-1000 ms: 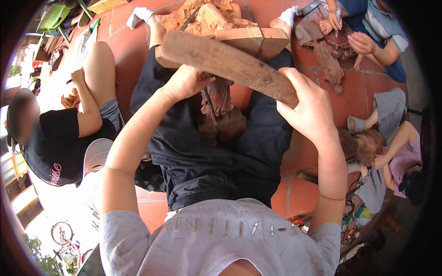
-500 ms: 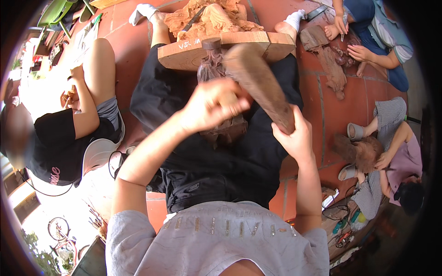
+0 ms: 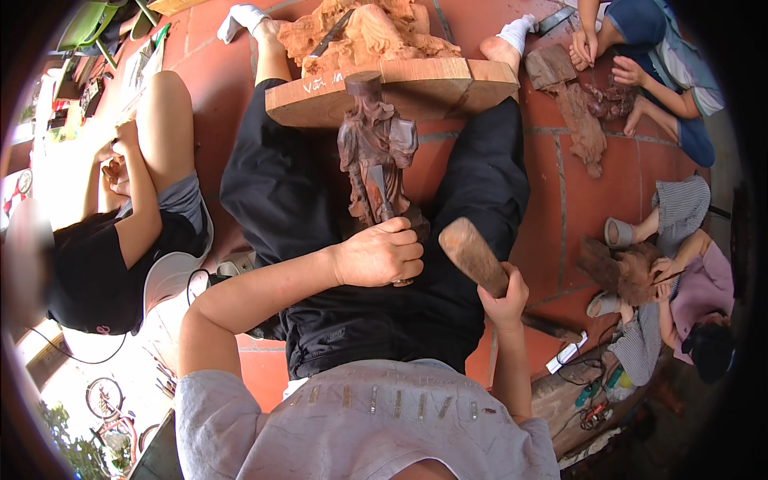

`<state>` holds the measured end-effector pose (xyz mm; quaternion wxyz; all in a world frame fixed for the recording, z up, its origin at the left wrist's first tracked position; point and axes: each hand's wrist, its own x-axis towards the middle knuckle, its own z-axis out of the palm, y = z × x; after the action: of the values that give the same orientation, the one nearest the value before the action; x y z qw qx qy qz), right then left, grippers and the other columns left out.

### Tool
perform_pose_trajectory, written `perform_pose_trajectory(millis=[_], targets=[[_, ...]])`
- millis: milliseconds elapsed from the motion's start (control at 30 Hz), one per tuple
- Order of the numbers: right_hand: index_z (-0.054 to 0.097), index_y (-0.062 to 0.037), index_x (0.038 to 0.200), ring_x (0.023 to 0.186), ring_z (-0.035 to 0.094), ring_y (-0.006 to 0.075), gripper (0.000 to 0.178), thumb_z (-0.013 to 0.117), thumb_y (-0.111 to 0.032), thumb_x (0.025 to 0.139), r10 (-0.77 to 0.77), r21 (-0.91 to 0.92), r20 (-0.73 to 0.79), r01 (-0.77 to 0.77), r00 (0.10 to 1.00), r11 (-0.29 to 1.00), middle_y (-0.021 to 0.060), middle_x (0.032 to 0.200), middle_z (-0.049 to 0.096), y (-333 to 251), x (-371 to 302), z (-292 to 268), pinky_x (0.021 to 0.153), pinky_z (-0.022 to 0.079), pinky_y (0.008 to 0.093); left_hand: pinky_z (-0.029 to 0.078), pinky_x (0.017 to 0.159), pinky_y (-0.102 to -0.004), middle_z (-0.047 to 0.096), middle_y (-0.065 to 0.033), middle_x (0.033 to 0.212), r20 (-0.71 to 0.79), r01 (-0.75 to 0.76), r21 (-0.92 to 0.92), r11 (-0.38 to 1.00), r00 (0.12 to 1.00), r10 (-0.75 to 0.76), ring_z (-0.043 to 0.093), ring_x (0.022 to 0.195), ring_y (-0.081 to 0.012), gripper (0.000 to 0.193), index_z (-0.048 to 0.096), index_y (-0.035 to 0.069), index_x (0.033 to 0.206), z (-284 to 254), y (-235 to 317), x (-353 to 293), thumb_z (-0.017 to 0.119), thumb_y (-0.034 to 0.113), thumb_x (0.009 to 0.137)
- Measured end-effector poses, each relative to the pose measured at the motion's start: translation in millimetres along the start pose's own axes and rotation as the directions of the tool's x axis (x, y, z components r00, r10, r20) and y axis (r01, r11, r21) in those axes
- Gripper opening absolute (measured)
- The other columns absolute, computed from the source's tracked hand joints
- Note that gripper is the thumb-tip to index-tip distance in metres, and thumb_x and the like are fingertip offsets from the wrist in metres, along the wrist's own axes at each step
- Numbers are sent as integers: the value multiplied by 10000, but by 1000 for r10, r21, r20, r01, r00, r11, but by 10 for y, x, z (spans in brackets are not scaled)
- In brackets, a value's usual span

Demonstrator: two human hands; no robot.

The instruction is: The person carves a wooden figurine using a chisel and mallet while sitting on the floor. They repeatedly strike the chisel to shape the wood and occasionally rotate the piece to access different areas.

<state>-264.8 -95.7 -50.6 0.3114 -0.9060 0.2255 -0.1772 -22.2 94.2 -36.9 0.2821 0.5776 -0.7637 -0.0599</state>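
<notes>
A dark carved wooden statue [image 3: 366, 138] of a robed figure with a flat-topped head stands between my legs. My left hand [image 3: 379, 254] is closed round a chisel [image 3: 382, 190], whose pale pointed blade lies against the lower front of the figure. The handle end sticks out below my fist. To the right, my right hand [image 3: 506, 299] is wrapped round the narrow end of a wooden mallet [image 3: 470, 250]. Its thick, worn head points up and left, apart from the chisel. My left hand hides the statue's base in part.
Beyond the statue is a thick wooden board [image 3: 432, 84], with an orange wood carving [image 3: 372, 32] behind it. A seated person [image 3: 104, 248] is close on the left. On the right, two people handle carvings [image 3: 604, 100] on the red tile floor [image 3: 552, 208]; cables lie at lower right.
The mallet has come down and right, away from the front of the statue. My left hand has moved lower, and the chisel blade now shows against the figure.
</notes>
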Motion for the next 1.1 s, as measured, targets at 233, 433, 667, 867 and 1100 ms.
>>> perform_pose_trajectory(millis=[233, 433, 667, 867, 1100], targets=[[596, -44, 967, 620, 603, 272, 342, 769, -26, 673, -292, 5, -53, 293, 955, 956, 95, 755, 604, 48, 203, 34, 536, 480, 359, 414, 901, -352, 485, -3, 758, 29, -19, -28, 999, 999, 20, 534, 807, -191, 192, 569, 131, 727, 1, -140, -39, 678, 259, 634], [580, -80, 938, 624, 588, 238, 328, 816, -99, 712, -553, 83, -79, 558, 830, 826, 52, 763, 563, -140, 504, -23, 560, 496, 364, 423, 770, -354, 468, 1, 670, -83, -8, -180, 984, 997, -7, 524, 680, -197, 245, 531, 128, 675, -65, -175, 67, 741, 205, 777], [600, -87, 856, 629, 593, 241, 244, 798, -108, 714, -531, -26, 85, 535, 843, 845, 55, 766, 544, -45, 524, -69, 572, 494, 363, 425, 747, -350, 468, 4, 659, -150, -34, -185, 982, 989, 5, 515, 645, -193, 275, 511, 133, 658, -82, -186, 73, 751, 191, 778], [606, -86, 820, 622, 595, 233, 209, 776, -93, 698, -506, -54, 69, 509, 860, 859, 43, 737, 551, 69, 480, -15, 572, 483, 359, 427, 751, -349, 471, 2, 665, -146, -58, -147, 987, 989, 36, 514, 645, -189, 277, 502, 134, 646, -21, -214, 41, 736, 178, 787], [604, -91, 838, 629, 586, 244, 226, 781, -98, 697, -436, -140, 68, 442, 897, 886, 44, 767, 553, 139, 383, -10, 559, 470, 359, 449, 794, -356, 471, 0, 649, -131, -36, -128, 991, 991, 19, 529, 659, -191, 301, 498, 132, 629, -46, -194, 69, 753, 193, 779]])
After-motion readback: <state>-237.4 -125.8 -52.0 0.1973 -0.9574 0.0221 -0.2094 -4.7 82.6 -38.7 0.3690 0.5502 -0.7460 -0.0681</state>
